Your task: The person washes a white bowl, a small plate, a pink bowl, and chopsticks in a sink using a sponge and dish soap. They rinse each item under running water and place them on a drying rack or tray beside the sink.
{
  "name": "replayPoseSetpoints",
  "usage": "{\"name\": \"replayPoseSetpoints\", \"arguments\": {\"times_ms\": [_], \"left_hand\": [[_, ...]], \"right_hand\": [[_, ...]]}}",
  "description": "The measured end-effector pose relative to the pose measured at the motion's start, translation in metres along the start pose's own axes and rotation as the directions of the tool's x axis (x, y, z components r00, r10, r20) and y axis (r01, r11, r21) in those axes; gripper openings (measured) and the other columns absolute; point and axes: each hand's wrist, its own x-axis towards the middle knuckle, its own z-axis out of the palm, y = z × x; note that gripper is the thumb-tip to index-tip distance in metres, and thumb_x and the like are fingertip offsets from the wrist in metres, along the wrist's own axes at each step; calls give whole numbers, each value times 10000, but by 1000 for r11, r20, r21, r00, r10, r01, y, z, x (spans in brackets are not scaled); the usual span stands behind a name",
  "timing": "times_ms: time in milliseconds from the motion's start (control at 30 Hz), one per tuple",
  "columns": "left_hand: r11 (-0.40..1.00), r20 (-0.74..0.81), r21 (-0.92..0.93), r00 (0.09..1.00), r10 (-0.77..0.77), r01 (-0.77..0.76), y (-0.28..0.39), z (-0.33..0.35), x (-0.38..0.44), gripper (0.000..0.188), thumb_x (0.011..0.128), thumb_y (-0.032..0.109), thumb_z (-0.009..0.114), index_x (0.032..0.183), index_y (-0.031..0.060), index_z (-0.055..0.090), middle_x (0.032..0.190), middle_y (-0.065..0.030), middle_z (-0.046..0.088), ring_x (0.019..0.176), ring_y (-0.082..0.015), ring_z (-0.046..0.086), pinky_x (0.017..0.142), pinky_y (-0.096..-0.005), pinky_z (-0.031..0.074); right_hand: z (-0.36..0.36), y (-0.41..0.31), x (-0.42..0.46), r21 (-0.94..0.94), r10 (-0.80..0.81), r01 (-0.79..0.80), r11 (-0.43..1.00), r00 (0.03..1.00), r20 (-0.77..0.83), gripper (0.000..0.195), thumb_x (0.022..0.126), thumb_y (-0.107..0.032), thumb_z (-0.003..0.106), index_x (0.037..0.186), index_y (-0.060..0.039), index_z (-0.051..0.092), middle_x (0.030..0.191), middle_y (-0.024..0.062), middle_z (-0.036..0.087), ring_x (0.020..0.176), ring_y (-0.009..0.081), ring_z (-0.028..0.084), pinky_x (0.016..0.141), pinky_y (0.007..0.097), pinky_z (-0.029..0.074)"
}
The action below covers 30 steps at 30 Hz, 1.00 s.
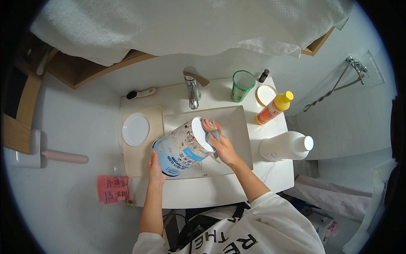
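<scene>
A large blue-and-white popcorn tub [177, 149] is tilted over the white sink [233, 127], its white end facing up to the right. My left hand [155, 170] grips the tub near its lower left end. In my right hand [223, 146] is a grey mesh cloth [214, 135], pressed to the rim of the white end. Part of the cloth is hidden by the fingers. Behind the sink stands a chrome faucet [193, 92]; I see no water running from it. A round white lid [135, 130] lies on a beige tray [139, 162] to the left.
Right of the sink stand a green-rimmed cup [242, 85], a small dark bottle [264, 76], a round lid [265, 94], an orange bottle with yellow cap [273, 108] and a white jug [282, 146]. A brush [141, 93] lies at back left. White towels [190, 25] hang above.
</scene>
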Motion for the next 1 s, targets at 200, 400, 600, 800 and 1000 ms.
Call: {"name": "replayPoseSetpoints", "arguments": {"times_ms": [200,400,600,800,1000], "left_hand": [[745,29,569,914,405,-349,-4,18,-20,329,871,302,434,843,0,562,730,-86,600,611,-153,540,584,-277,437],[256,601,671,713,360,-696,-3,49,-43,188,785,180,548,686,22,523,626,-115,552,550,-270,542,488,-350,433],[-74,811,570,546,211,-818,6,70,-60,57,686,93,577,723,62,548,704,-52,584,651,-201,569,592,-313,438],[-233,885,463,433,169,-855,3,81,-59,126,632,80,549,756,60,544,723,-12,580,683,-144,550,635,-264,392],[-287,927,356,298,228,-889,2,89,-59,150,626,77,540,772,41,540,704,-12,554,667,-129,534,604,-254,373]], "right_hand": [[-5,33,-11,252,374,-335,908,918,-129,351,858,-332,445,845,2,551,734,21,528,642,82,453,569,226,371],[-6,68,-28,269,413,-314,911,670,-617,362,817,-344,514,697,-3,537,663,47,547,586,127,486,522,281,392],[-40,73,-22,-369,22,-393,842,709,-705,370,824,-306,484,701,42,510,666,206,546,605,302,535,583,383,406],[-49,52,-26,-507,21,-316,802,863,-505,496,867,-412,342,894,50,520,849,180,566,811,275,532,747,335,386],[-20,-21,-48,255,374,-310,916,889,-263,585,874,-488,226,1123,0,433,1107,122,466,998,194,450,872,315,334]]}}
